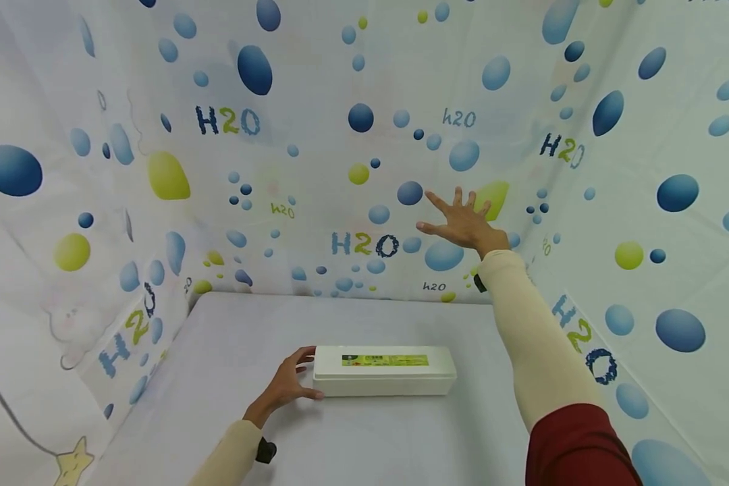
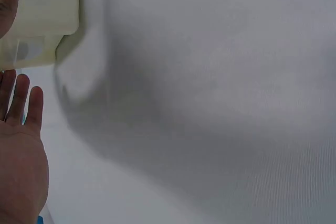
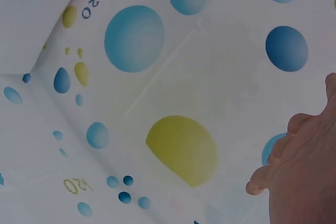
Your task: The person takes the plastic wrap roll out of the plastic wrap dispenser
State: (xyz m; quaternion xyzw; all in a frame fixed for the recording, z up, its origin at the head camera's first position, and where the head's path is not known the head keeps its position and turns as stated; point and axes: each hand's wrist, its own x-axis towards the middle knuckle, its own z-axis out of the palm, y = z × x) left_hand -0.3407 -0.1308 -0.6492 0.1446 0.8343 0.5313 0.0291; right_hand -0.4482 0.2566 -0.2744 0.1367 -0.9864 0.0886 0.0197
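Observation:
A long white box (image 1: 384, 385) with a green-and-yellow label (image 1: 385, 360) on its top lies lengthwise on the white table. My left hand (image 1: 287, 382) holds its left end, the thumb at the front corner and the fingers at the back corner. A gap shows between the palm and the box end. In the left wrist view the box (image 2: 44, 3) sits at the upper left, with the thumb over it and fingertips right at its edge. My right hand (image 1: 462, 221) is raised, fingers spread and holding nothing, in front of the printed back sheet.
White sheeting (image 1: 316, 101) printed with blue and green spots and "H2O" lettering stands behind the table (image 1: 243, 324) and on both sides. A yellow star (image 1: 73, 462) shows at the lower left. Dark wrist devices (image 1: 266, 450) sit on both wrists.

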